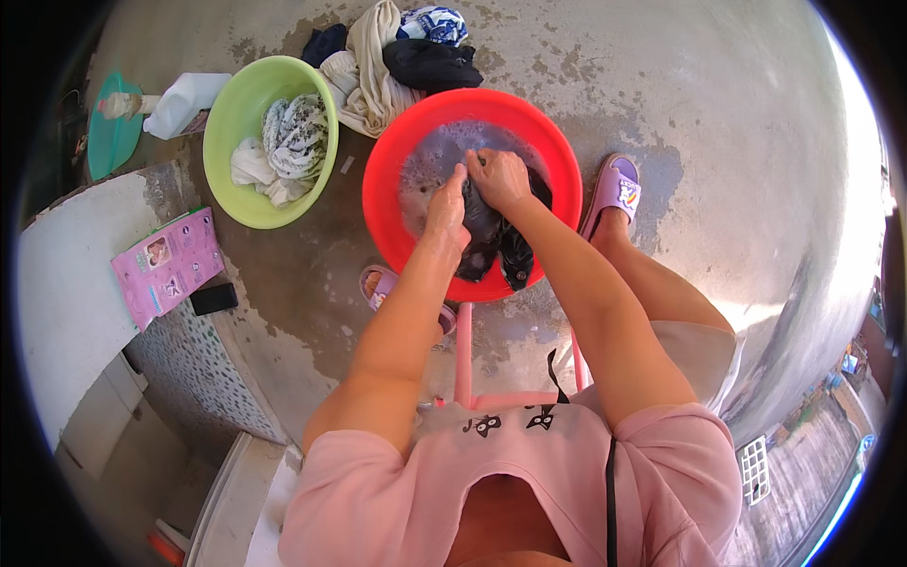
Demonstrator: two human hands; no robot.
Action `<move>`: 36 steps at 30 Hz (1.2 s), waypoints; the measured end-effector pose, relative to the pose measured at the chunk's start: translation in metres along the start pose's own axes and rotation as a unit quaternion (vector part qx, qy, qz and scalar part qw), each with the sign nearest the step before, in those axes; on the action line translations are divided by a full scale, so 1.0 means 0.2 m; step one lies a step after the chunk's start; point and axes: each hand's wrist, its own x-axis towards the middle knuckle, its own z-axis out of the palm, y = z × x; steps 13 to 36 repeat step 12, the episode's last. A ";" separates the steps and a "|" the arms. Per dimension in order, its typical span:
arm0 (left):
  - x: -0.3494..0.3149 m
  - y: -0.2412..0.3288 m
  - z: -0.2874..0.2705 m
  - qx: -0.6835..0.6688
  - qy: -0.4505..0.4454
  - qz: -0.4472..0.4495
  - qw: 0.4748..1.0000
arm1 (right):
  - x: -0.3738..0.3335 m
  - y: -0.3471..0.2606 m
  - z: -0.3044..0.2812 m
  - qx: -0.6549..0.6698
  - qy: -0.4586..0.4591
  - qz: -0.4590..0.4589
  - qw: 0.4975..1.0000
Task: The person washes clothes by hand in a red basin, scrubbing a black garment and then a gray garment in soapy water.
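Observation:
Both my hands are over a red basin [569, 189] of cloudy, soapy water [430, 156], working on a wet black garment [484, 227]. My left hand [448, 210] is closed round the garment's left side, thumb pointing up. Close beside it, my right hand [501, 178] is bent into a grip on the upper part of the cloth. Folds of the garment hang down from the hands to the near side of the basin, where a small round button-like piece shows. My fingertips are partly hidden by the hands and the cloth.
Left of the red basin stands a light green basin [217, 156] with white and patterned cloth [295, 142]. Behind lie beige fabric [370, 71] and dark clothes [433, 64]. A white jug [184, 104], pink packet [170, 265] and black phone [214, 299] are at left. My purple slippers [619, 189] flank the basin.

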 end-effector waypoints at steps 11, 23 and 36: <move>-0.57 0.69 -0.18 0.334 -0.310 0.159 0.876 | -0.50 -0.28 -0.76 0.171 0.123 -0.044 0.976; -0.56 0.64 -0.23 0.413 -0.318 0.151 0.840 | -0.56 -0.21 -0.75 0.175 0.117 -0.067 0.975; -0.56 0.64 -0.23 0.413 -0.318 0.151 0.840 | -0.56 -0.21 -0.75 0.175 0.117 -0.067 0.975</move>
